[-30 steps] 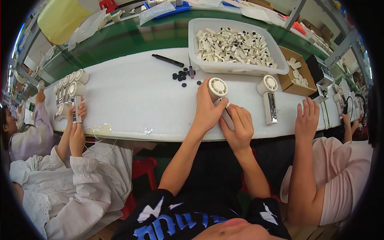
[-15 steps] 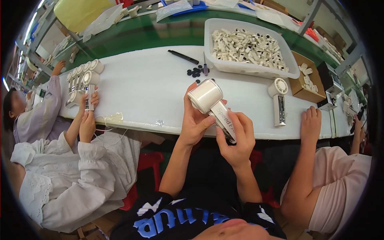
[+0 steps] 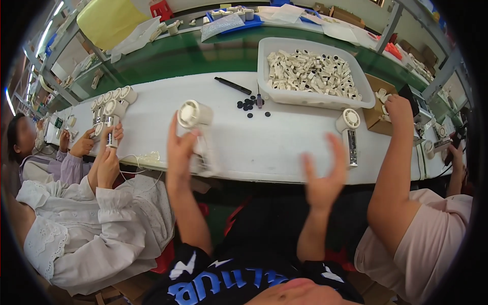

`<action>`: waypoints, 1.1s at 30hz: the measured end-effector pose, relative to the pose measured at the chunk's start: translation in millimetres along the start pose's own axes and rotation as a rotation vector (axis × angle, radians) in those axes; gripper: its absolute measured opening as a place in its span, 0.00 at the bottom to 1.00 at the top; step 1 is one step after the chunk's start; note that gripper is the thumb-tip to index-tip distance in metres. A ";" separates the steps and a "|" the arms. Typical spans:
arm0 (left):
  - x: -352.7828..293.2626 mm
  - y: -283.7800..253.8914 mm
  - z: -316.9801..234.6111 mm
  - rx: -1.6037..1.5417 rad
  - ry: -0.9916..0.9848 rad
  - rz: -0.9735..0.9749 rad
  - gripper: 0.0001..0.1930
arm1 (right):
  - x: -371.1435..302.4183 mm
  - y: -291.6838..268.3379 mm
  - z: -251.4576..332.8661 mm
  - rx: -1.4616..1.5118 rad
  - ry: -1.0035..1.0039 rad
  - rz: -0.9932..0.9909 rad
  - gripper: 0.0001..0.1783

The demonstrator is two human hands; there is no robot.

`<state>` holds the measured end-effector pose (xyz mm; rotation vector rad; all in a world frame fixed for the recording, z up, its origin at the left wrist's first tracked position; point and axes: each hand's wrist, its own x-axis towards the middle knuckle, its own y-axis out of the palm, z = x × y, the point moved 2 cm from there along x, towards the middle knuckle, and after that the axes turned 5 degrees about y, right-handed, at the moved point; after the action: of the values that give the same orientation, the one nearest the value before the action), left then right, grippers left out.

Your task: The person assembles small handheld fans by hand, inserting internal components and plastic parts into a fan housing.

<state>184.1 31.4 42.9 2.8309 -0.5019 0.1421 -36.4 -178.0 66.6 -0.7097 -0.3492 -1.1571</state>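
My left hand (image 3: pixel 178 157) is closed around a white handheld fan (image 3: pixel 197 114), its round grille head up and its handle smeared by motion. It is held above the left-middle part of the white tabletop (image 3: pixel 249 150). On the other side, my right hand (image 3: pixel 325 185) is empty, with fingers spread apart and slightly blurred. Nearest to it is a second white handheld fan (image 3: pixel 348 120), lying on the table with its handle's inner parts showing. Several small black round caps (image 3: pixel 246 105), a purple-handled small tool (image 3: pixel 259 101) and a black pen-like tool (image 3: pixel 233 85) lie farther back.
A translucent bin (image 3: pixel 315 99) of small white parts stands at the back, beside a cardboard box (image 3: pixel 378 119). At left, a co-worker's hands (image 3: pixel 108 165) hold a fan near a group of fans (image 3: pixel 114 96). A co-worker's arm (image 3: pixel 399 147) reaches toward the box at right.
My left hand has carried the fan to the left. My right hand has let go of it and moved right, fingers spreading. The right co-worker's hand has risen to the cardboard box.
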 end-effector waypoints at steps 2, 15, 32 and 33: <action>28.6 -39.7 -13.1 0.092 -0.059 -0.060 0.40 | 22.7 -14.4 -37.6 -0.458 0.076 -0.205 0.35; -1.2 116.5 65.2 0.460 0.166 0.375 0.27 | 26.5 31.4 -25.8 0.020 0.222 0.700 0.22; -8.7 126.3 66.0 0.198 0.160 0.429 0.22 | 198.4 112.7 -34.9 -0.241 -0.091 0.304 0.13; -8.4 122.7 66.9 0.199 0.141 0.419 0.22 | 174.6 92.2 -30.4 -0.077 -0.065 0.293 0.12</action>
<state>136.7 -95.2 6.8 2.8316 -1.0957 0.4912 111.8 -301.8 117.6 -0.8374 -0.2459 -0.8746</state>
